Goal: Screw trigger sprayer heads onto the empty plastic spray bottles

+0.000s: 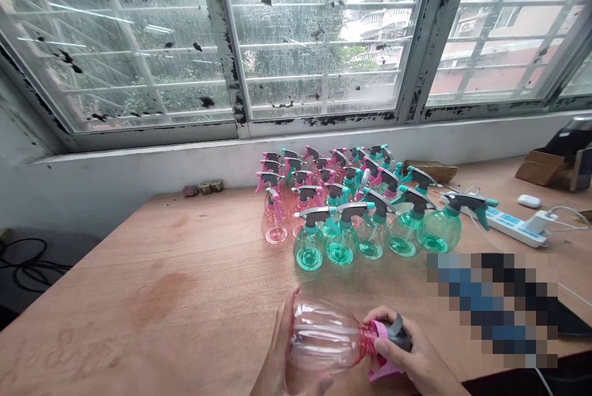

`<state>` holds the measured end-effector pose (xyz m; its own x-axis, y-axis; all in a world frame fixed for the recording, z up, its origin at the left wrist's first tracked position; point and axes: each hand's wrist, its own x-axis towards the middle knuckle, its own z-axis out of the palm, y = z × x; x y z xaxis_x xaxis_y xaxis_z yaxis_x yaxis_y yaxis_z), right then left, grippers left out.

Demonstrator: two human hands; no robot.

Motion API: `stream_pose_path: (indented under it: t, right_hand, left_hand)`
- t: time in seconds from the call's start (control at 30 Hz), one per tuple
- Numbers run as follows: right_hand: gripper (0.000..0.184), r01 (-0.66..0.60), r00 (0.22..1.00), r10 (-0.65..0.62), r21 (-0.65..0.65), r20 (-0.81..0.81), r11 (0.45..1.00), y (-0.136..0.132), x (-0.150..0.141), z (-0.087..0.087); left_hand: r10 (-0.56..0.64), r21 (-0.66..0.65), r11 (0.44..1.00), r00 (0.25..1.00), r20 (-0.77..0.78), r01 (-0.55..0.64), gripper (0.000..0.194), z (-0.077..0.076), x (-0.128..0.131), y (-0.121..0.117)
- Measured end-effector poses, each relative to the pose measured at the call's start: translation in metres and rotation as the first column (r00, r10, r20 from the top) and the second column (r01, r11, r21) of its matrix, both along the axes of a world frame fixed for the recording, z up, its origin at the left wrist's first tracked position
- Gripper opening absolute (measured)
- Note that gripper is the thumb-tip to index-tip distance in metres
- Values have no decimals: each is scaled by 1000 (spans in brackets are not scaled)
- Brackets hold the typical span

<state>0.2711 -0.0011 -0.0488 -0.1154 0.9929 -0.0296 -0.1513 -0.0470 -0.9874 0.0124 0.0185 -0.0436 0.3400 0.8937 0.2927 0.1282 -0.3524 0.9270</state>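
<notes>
A clear pink spray bottle (326, 335) lies sideways in my hands near the table's front edge. My left hand (280, 356) is wrapped round its round body. My right hand (411, 362) is closed on its pink and grey trigger head (393, 337) at the bottle's neck. Beyond, in the middle of the wooden table (161, 285), several finished spray bottles stand in rows, pink ones (275, 211) at the left and teal ones (340, 239) at the right.
A white power strip (509, 221) with cables and a white mouse (528, 201) lie at the right. A cardboard box (543, 168) stands at the far right. A dirty barred window (319, 38) runs along the back. Black cables (28, 260) hang at the left.
</notes>
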Motion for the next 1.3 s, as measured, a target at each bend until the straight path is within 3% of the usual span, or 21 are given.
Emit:
stream_pose_path:
  t: [0.23,0.43,0.73,1.0,1.3]
  right_hand:
    - [38,-52,996,52,-5,-67,999,1,-2,1]
    - [37,-81,995,82,21,-57,997,2,0,0]
    - [37,-85,991,87,19,-99,996,2,-1,-1]
    - [38,-70,993,72,26,-89,997,3,0,-5]
    - [40,-67,995,70,39,-68,997,3,-1,-2]
  left_hand:
    - [18,-35,999,1000,7,-18,102,-1,1,0]
    - [-37,-51,998,999,38,39,111,1,-1,0]
    - [-60,-30,998,997,52,61,110,-6,-4,2]
    - [20,-63,998,1000,19,-19,104,-5,1,1]
    - [-60,-46,997,998,31,62,109,-12,-7,5]
